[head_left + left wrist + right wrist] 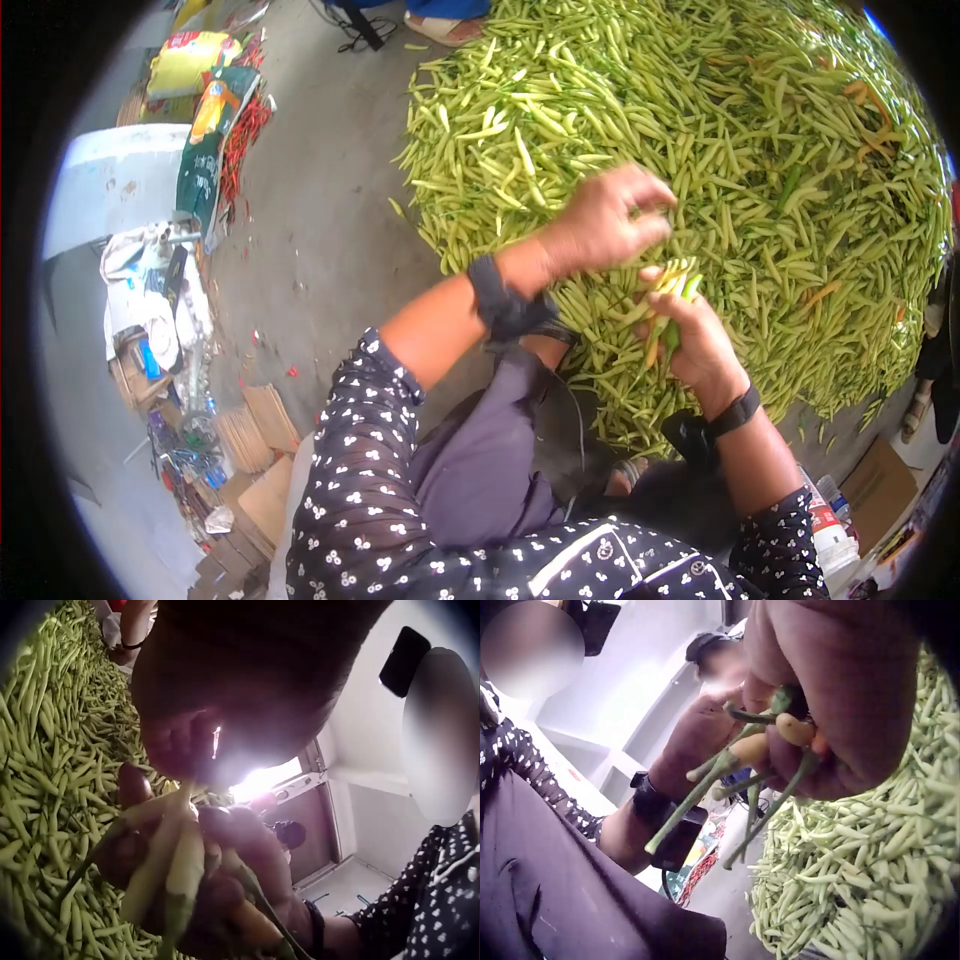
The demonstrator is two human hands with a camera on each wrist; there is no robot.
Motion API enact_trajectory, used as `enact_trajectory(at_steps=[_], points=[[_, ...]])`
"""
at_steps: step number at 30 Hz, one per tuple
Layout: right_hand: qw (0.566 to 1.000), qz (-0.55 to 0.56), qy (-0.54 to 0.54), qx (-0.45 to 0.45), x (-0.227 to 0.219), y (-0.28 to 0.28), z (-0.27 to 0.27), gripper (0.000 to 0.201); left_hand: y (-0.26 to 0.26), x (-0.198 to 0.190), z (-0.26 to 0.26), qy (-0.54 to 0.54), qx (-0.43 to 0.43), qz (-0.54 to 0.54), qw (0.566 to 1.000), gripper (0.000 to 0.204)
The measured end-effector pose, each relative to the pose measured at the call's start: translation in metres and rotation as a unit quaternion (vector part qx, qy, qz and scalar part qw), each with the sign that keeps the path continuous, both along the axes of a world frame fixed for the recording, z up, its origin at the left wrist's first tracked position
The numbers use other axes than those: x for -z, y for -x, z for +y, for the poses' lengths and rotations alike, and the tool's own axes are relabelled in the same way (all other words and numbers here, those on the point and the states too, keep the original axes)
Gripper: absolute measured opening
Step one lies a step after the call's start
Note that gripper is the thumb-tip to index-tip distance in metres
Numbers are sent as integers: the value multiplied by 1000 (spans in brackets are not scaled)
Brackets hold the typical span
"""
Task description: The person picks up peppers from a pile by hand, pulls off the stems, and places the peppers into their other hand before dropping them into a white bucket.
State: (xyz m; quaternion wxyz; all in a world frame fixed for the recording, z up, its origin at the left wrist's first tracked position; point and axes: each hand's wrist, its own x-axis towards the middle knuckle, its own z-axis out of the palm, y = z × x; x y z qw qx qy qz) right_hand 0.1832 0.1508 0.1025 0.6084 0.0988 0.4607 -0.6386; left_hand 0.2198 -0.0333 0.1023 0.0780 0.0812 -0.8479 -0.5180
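My right hand (695, 340) grips a small bunch of chili peppers (672, 290), pale yellow-green with some orange and green. In the right wrist view, long green stems (694, 799) stick out from under its curled fingers. The left wrist view shows the bunch (185, 862) close up, tips together at the top. Just above and left of the bunch is my left hand (612, 218), slightly blurred, fingers bent and a gap between thumb and index fingertip. Nothing shows in that gap. Below both hands spreads a big heap of similar peppers (560, 110).
Grey concrete floor (325, 200) lies left of the heap. Along the left are red chilies (243, 150), a dark green bag (203, 165) and cardboard pieces (262, 425). Another person's foot (445, 28) is at the top. A cardboard box (875, 485) stands lower right.
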Motion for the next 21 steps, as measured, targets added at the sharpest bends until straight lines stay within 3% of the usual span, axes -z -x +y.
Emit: enact_trajectory(at_steps=[2, 4, 5, 8, 13, 17, 21], points=[[999, 6, 17, 30, 0, 3, 1, 32, -4, 35, -39, 170, -87, -27, 981, 35], [998, 18, -1, 66, -1, 7, 3, 33, -25, 62, -55, 382, -22, -145, 913, 50], [996, 23, -12, 90, -2, 8, 3, 34, -36, 70, -57, 469, 26, -224, 854, 56], [994, 7, 22, 110, -5, 10, 4, 34, -74, 88, -53, 447, 24, -243, 861, 61], [993, 20, 25, 118, -5, 5, 1, 34, -129, 78, -71, 431, -3, -276, 859, 56], [993, 15, 6, 118, -1, 11, 10, 35, -170, 76, -99, 418, -69, -311, 851, 43], [991, 33, -5, 130, -4, 16, 24, 36, -200, 93, -145, 341, -174, -270, 884, 42]])
